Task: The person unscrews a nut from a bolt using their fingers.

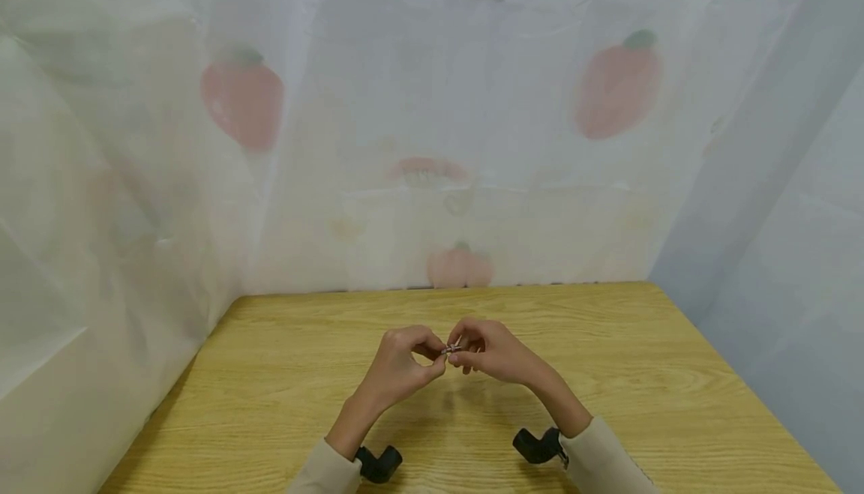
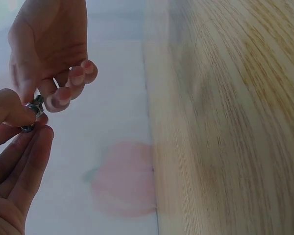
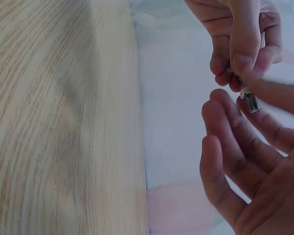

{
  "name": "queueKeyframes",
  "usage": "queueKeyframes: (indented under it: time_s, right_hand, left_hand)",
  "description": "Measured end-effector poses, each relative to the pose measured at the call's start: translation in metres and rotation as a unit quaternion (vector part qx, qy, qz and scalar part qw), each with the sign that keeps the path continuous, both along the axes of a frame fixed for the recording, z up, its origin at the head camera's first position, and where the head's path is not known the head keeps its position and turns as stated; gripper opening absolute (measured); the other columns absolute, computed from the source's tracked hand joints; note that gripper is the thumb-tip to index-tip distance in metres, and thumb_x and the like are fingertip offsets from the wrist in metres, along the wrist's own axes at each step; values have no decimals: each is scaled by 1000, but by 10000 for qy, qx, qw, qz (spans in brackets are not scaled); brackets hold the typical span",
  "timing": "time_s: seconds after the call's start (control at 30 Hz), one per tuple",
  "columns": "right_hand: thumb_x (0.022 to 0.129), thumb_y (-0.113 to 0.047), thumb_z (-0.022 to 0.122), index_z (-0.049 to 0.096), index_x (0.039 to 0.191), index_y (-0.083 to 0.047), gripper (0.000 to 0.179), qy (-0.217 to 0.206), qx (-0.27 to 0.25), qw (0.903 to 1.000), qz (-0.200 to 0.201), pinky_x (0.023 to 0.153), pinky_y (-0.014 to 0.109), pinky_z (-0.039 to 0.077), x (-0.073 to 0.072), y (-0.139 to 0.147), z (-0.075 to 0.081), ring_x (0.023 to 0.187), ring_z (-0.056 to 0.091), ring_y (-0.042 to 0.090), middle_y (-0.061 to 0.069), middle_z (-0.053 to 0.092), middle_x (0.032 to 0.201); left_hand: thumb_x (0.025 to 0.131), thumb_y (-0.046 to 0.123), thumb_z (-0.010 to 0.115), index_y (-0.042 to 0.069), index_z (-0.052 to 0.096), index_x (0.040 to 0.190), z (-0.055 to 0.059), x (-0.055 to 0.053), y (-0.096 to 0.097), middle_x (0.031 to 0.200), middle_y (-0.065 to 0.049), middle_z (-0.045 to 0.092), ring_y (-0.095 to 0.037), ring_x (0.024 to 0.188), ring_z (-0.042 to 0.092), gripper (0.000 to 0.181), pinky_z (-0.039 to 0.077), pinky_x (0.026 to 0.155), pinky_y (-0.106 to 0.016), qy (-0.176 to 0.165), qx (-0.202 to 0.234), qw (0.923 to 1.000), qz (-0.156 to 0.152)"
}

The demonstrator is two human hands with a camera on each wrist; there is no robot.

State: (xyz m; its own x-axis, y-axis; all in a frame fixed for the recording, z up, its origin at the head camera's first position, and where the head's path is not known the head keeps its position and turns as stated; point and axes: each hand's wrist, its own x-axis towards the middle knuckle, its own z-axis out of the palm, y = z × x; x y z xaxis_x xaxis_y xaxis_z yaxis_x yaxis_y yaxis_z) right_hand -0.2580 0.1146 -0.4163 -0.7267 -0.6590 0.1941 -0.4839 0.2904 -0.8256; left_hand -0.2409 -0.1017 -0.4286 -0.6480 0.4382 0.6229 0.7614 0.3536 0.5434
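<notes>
Over the middle of the table, both hands meet at a small silver bolt (image 1: 451, 348). My left hand (image 1: 403, 363) pinches one end of it between thumb and fingers, which hide that end. In the right wrist view, the bolt's threaded tip (image 3: 254, 104) sticks out past a hex nut (image 3: 244, 92). My right hand (image 1: 498, 353) has its thumb and index finger on either side of the nut, pinching it, with the other fingers loosely bent. The left wrist view shows the metal piece (image 2: 36, 105) partly covered by fingertips.
The wood-grain table (image 1: 270, 404) lies beneath both hands. Pale curtains (image 1: 418, 67) printed with fruit hang behind it and along both sides. Black wrist mounts (image 1: 379, 464) sit by each sleeve, just above the tabletop.
</notes>
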Motion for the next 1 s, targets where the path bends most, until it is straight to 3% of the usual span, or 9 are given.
queueKeyframes:
  time_s: [0.23, 0.4, 0.5, 0.63, 0.77, 1.0]
  right_hand:
    - [99, -31, 53, 66, 103, -12, 24, -201, -4, 9998, 81, 66, 34, 59, -1, 0, 0, 75, 67, 31, 13, 68, 93]
    - [96, -23, 60, 64, 102, -11, 14, 22, -52, 10000, 27, 64, 33, 59, -2, 0, -2, 70, 67, 19, 8, 68, 89]
    - [93, -27, 64, 64, 103, -15, 16, 187, 49, 9997, -133, 63, 30, 58, -1, -1, -1, 70, 66, 16, 6, 68, 89]
    - [96, -34, 59, 68, 103, -19, 19, 128, 81, 9997, -179, 63, 30, 58, -1, -1, 0, 71, 67, 23, 7, 70, 91]
    - [98, -29, 56, 66, 102, -16, 17, 60, -13, 9999, -91, 63, 32, 58, 0, 0, 1, 73, 67, 31, 8, 69, 90]
    - [98, -21, 57, 65, 107, -9, 17, 69, 80, 9998, -142, 61, 30, 56, 1, -1, 2, 69, 66, 18, 14, 68, 92]
  left_hand:
    - [84, 7, 70, 17, 70, 87, -1, -1, 0, 82, 1, 71, 0, 71, 67, 10, 57, 63, -17, -71, 46, 10000, 20]
    - [83, 6, 70, 15, 69, 85, -2, -2, 0, 81, 2, 70, 1, 70, 67, 9, 59, 63, -20, 7, 35, 9999, -96]
    - [83, 6, 71, 16, 69, 85, -2, -3, 0, 81, 2, 70, 1, 70, 66, 10, 60, 63, -25, 43, 63, 9999, -137]
    - [84, 7, 69, 20, 68, 85, -2, -3, 1, 81, 3, 70, 2, 70, 66, 13, 59, 62, -20, 95, 86, 9998, -128]
    - [84, 6, 69, 20, 68, 86, -2, -4, 1, 81, 3, 71, 2, 71, 66, 14, 58, 62, -17, 69, 65, 9999, -87]
    - [83, 3, 70, 18, 70, 86, -3, -3, 0, 82, 0, 72, -3, 71, 68, 15, 60, 64, -23, -27, 173, 9998, -137]
